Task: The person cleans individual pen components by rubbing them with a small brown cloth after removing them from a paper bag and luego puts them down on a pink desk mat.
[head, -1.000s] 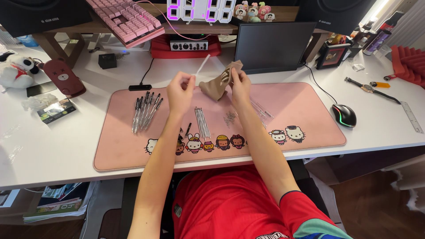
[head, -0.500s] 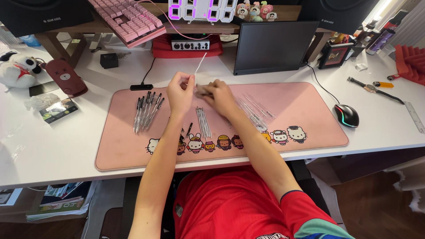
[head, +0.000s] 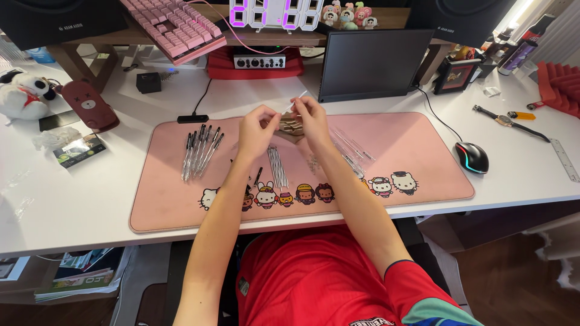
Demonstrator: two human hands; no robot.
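Note:
My left hand (head: 257, 128) and my right hand (head: 312, 116) are raised close together over the pink desk mat (head: 423, 139). Their fingertips pinch a thin clear pen barrel (head: 296, 101) that points up and to the right. A small brown pouch (head: 290, 126) lies on the mat just under and between the hands. A row of several assembled pens (head: 199, 152) lies to the left. A bundle of thin refills (head: 277, 166) sits below the hands, and several clear empty barrels (head: 350, 148) lie to the right.
A dark screen (head: 371, 63) stands behind the mat. A computer mouse (head: 471, 157) and a wristwatch (head: 506, 121) lie on the right of the white desk (head: 78, 193). A pink keyboard (head: 175, 27), a plush toy (head: 24, 96) and a dark red case (head: 90, 107) are at the back left.
My right hand put the brown pouch down on the mat, then rose to meet my left hand at the clear barrel. The left hand kept hold of the barrel.

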